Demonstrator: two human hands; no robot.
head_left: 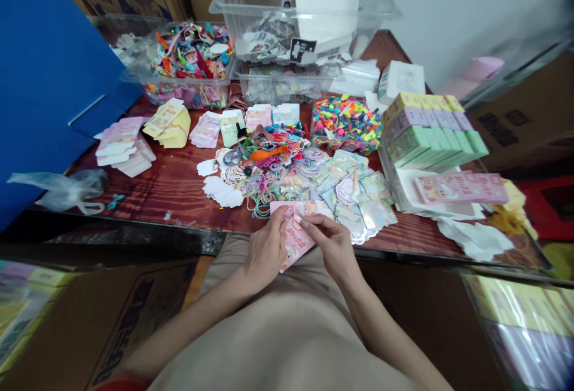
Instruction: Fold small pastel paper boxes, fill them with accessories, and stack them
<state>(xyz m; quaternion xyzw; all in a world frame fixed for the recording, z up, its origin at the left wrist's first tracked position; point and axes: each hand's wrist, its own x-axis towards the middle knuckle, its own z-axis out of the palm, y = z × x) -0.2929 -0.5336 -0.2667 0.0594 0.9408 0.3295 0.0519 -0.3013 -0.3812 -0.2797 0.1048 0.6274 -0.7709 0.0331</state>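
A pink printed carton [296, 240] with cartoon figures is held over my lap at the table's front edge. My left hand [268, 247] grips its left side, the thumb lying on the printed face. My right hand [330, 243] pinches at its upper part, thumb and index finger close together; whether a small piece is between them I cannot make out. Just beyond the hands are a heap of colourful hair ties and cords [273, 161], white die-cut cards [222, 192] and a spread of shiny sticker packets [359, 191].
Stacks of pink cards [123, 143] and yellow cards [170, 125] lie at left. Behind stand clear bins [255, 11] and a tub of bright small pieces [345, 122]. Rows of coloured boxes [430, 128] and another pink carton [461, 188] are at right.
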